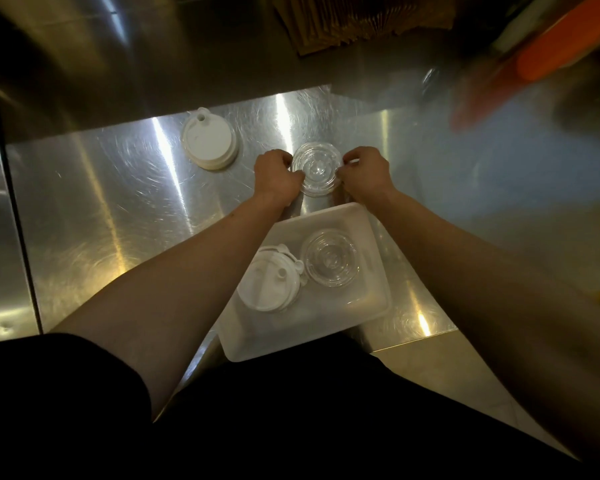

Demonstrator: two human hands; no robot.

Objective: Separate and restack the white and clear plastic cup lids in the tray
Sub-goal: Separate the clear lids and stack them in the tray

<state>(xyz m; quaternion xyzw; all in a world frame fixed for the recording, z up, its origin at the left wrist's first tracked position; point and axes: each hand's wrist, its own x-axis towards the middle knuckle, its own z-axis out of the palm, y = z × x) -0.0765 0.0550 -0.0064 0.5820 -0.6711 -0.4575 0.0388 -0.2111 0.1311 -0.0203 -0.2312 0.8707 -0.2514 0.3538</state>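
A stack of clear lids (317, 169) stands on the steel counter just beyond the tray. My left hand (277, 174) grips its left side and my right hand (362, 173) grips its right side, fingers curled on the rim. A stack of white lids (209, 142) sits on the counter to the far left, apart from both hands. The white plastic tray (378, 271) lies near the counter's front edge; inside it are a white lid stack (269, 282) on the left and a clear lid stack (331, 263) on the right, touching each other.
The steel counter (118, 202) has a seam and a lower section on the left. Brown paper bags (354, 22) lie at the back. A blurred orange object (534, 64) is at the back right. The tray overhangs the front edge slightly.
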